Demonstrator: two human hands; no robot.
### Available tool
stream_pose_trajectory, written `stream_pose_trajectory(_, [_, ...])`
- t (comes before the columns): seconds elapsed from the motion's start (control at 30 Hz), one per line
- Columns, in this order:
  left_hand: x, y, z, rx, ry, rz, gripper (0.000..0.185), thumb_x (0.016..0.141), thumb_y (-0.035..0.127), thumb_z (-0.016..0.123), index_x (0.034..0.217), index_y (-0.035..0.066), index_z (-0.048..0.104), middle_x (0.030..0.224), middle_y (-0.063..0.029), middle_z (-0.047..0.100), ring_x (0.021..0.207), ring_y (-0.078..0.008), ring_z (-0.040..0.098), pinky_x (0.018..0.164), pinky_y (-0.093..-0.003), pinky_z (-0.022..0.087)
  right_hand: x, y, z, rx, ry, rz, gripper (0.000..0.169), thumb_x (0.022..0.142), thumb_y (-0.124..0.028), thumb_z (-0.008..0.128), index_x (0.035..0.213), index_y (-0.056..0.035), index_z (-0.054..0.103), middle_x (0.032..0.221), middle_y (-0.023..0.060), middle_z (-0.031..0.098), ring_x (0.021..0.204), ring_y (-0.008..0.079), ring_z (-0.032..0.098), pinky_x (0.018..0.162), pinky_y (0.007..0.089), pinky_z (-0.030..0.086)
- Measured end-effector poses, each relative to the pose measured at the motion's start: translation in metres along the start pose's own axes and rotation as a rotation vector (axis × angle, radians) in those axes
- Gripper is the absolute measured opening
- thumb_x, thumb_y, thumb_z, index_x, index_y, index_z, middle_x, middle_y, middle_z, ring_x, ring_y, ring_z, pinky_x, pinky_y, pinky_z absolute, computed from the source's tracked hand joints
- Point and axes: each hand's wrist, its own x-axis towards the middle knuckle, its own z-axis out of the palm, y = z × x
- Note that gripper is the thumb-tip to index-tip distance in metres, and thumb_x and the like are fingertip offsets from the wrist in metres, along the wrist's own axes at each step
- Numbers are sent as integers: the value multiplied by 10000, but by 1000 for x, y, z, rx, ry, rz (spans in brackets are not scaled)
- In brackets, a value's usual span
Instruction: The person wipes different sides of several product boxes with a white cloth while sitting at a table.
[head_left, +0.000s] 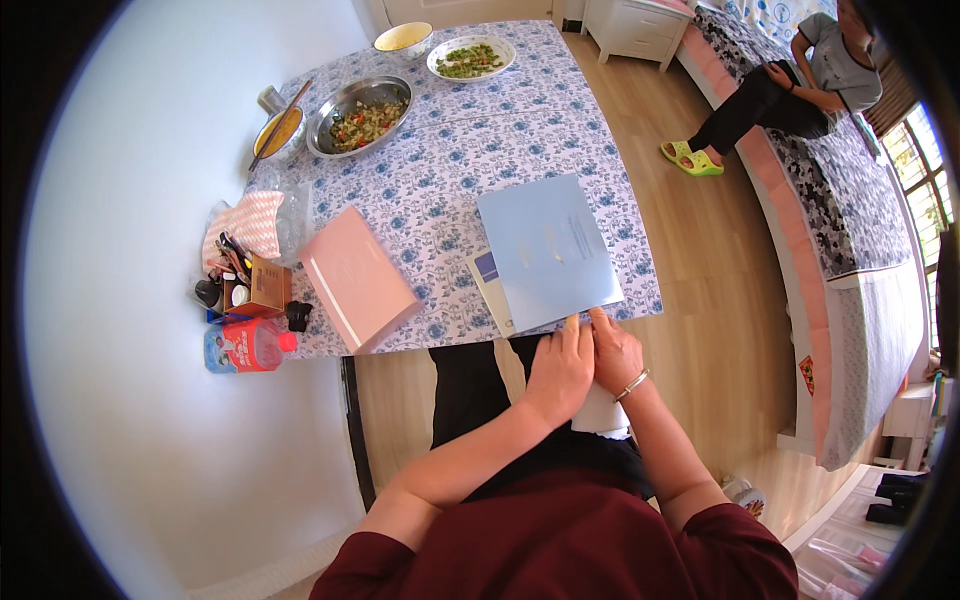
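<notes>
My left hand and my right hand are together at the table's front edge, their fingers side by side. Just beyond them lies a light blue folder, its lower edge close to my right fingertips. A cream booklet with a dark blue patch sticks out from under the folder's left side. A white cloth or paper shows below my hands, above my lap. Whether either hand grips it is hidden. To the left, a pink box or thick book with a pale stripe lies at an angle.
The table has a blue floral cover. Toward the back are a metal bowl of food, a plate of green food and bowls. Along the wall stand a small organizer box and a red-labelled bottle. A person sits on the bed.
</notes>
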Motion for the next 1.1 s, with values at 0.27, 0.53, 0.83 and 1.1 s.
stream_pose_trajectory(0.27, [31, -52, -47, -307, 200, -142, 126, 782, 48, 587, 902, 19, 614, 886, -139, 619, 844, -319, 589, 701, -390, 479, 7, 15, -16, 1, -92, -68, 360, 851, -241, 572, 1184, -128, 496, 840, 138, 611, 641, 344, 600, 538, 433, 466])
stream_pose_trajectory(0.53, [98, -159, 0, -140, 127, -346, 227, 798, 174, 644, 962, 34, 571, 958, -107, 583, 914, -310, 524, 806, -396, 423, 3, 29, -10, 68, -19, -181, 304, 808, -218, 633, 1093, -128, 575, 1024, 119, 627, 606, 327, 609, 509, 408, 483])
stream_pose_trajectory(0.83, [106, -158, 24, -59, 235, -371, 248, 813, 232, 641, 723, 64, 483, 725, -73, 502, 737, -279, 497, 663, -397, 411, -2, 45, -9, 187, 2, -164, 314, 794, -187, 639, 1088, -102, 570, 972, 105, 630, 648, 311, 615, 524, 397, 487])
stream_pose_trajectory(1.1, [96, -147, 20, 12, 264, -452, 301, 840, 276, 618, 691, 63, 466, 675, -68, 498, 661, -273, 503, 575, -387, 417, -12, 27, -5, 552, -10, 306, 318, 872, -187, 582, 1165, -78, 524, 814, 135, 625, 669, 264, 618, 590, 330, 476])
